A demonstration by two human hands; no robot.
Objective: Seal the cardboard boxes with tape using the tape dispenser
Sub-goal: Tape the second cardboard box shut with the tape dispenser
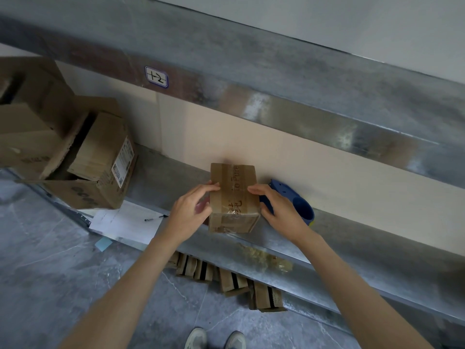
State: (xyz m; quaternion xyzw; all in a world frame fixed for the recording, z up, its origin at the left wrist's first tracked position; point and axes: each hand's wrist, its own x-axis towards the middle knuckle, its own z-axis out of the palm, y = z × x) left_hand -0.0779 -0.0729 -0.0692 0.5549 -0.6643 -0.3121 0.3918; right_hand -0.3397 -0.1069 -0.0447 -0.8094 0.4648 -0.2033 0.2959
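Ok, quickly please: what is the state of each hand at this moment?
Left hand: holds the small brown taped cardboard box by its left side.
Right hand: holds the same box by its right side.

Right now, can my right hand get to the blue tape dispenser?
Probably yes. The tape dispenser lies on the shelf just beyond the right hand, with nothing between them; the hand must first let go of the small box.

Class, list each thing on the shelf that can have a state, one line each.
Small box: closed, taped, gripped at both sides.
Dispenser: lying on shelf, unheld.
Big box: open, flaps apart.
Pen: lying on paper.
Left hand: grips small box.
Right hand: grips small box.
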